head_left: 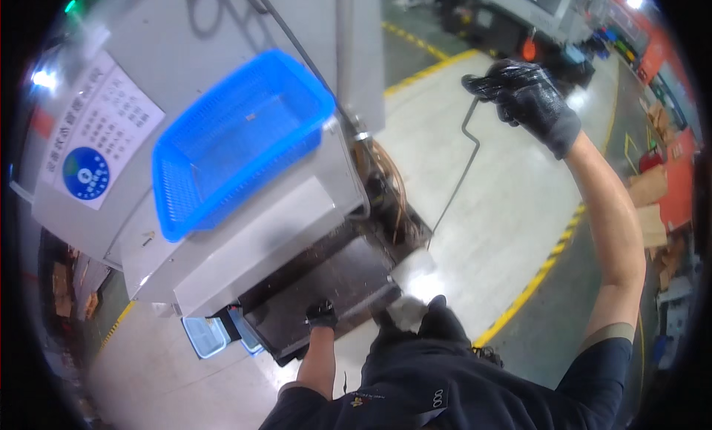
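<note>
Two gloved hands are at work in the head view, well apart from each other. The right hand (525, 96), in a black glove at about 1 o'clock, is raised with the arm stretched out and its fingers closed around the top of a thin bent metal rod (466, 159), which runs down past a kink toward the dark gap beside the grey machine (245, 244) near centre. The left hand (321, 313), also black-gloved, sits low at about 6 o'clock, pressed on the front edge of a dark metal tray (326, 281) that juts from under the machine; whether its fingers grip the edge or merely rest on it cannot be told.

Judging by this, the step in hand is working the rod while steadying the tray; any next move would call for a firm hold on the rod's upper end and a steady left hand.

Slim, dark and crooked near its upper third, the rod has its lower end lost in shadow. On the machine's top, at about 10 o'clock, rests a blue plastic basket (241, 140), apparently nearly empty. Yellow floor lines (530, 289) run at 4 o'clock.
</note>
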A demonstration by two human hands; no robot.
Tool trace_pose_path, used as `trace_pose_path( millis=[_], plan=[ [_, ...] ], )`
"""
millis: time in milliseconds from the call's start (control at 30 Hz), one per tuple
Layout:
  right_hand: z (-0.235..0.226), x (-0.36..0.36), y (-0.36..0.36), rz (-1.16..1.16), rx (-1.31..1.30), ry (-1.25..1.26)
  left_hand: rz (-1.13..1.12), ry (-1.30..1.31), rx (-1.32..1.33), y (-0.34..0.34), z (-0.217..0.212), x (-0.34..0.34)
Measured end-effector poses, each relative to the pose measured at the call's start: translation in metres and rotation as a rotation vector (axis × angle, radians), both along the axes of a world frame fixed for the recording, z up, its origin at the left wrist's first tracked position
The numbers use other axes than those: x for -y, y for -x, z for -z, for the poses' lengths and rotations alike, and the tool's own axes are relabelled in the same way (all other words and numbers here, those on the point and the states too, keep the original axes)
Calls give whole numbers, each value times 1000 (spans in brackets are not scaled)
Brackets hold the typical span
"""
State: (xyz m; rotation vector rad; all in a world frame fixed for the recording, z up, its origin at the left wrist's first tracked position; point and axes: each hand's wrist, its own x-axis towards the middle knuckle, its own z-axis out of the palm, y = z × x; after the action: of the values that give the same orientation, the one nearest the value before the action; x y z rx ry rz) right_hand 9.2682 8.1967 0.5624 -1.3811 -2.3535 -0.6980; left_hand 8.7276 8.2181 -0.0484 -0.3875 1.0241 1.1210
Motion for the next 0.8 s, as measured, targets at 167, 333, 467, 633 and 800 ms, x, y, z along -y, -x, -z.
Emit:
trace_pose_path(
  millis=[167, 333, 467, 633, 800],
  plan=[
    [-75, -35, 0, 282, -954, 594, -35, -28, 2, 2, -11, 5],
    [-132, -83, 11, 120, -669, 376, -87, 32, 20, -25, -48, 5],
    [-172, -160, 3, -42, -253, 206, -175, -6, -75, -30, -41, 9],
    [-214, -241, 37, -346, 63, 9, -271, -50, -14, -21, -37, 17],
    [-226, -300, 51, -31, 134, -106, -315, -103, 20, -24, -26, 18]
  ],
)
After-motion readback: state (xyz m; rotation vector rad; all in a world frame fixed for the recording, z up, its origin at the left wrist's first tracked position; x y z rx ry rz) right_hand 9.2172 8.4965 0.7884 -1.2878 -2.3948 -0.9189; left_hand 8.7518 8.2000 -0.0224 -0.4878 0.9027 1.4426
